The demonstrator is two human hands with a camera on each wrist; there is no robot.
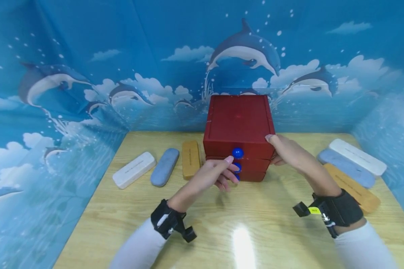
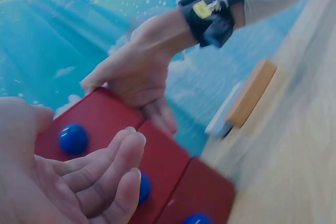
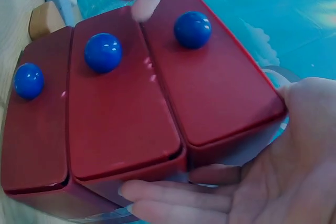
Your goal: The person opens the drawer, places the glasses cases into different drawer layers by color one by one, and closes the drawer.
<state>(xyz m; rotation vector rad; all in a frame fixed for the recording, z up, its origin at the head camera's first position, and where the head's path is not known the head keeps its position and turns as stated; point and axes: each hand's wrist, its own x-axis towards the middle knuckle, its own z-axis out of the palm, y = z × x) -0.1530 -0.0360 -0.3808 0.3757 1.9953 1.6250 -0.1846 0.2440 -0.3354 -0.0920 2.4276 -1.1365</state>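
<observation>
A red drawer box (image 1: 238, 119) stands at the middle of the wooden table (image 1: 202, 224), with three drawers stacked, all closed. Each drawer front carries a blue knob: top (image 3: 192, 29), middle (image 3: 103, 52), bottom (image 3: 28, 81). My left hand (image 1: 227, 173) hovers in front of the knobs with loosely bent fingers (image 2: 100, 177); one fingertip (image 3: 143, 3) touches the front near the seam between the top and middle drawers. It holds no knob. My right hand (image 1: 279, 149) holds the box's right side, thumb at the top corner, fingers (image 3: 210, 203) flat along the side wall.
Left of the box lie a white case (image 1: 134, 169), a grey-blue case (image 1: 165, 166) and a tan case (image 1: 190, 159). At the right edge lie a white case (image 1: 357, 151), a blue-grey one (image 1: 346, 168) and a tan one (image 1: 351, 186). Blue dolphin-print walls enclose three sides.
</observation>
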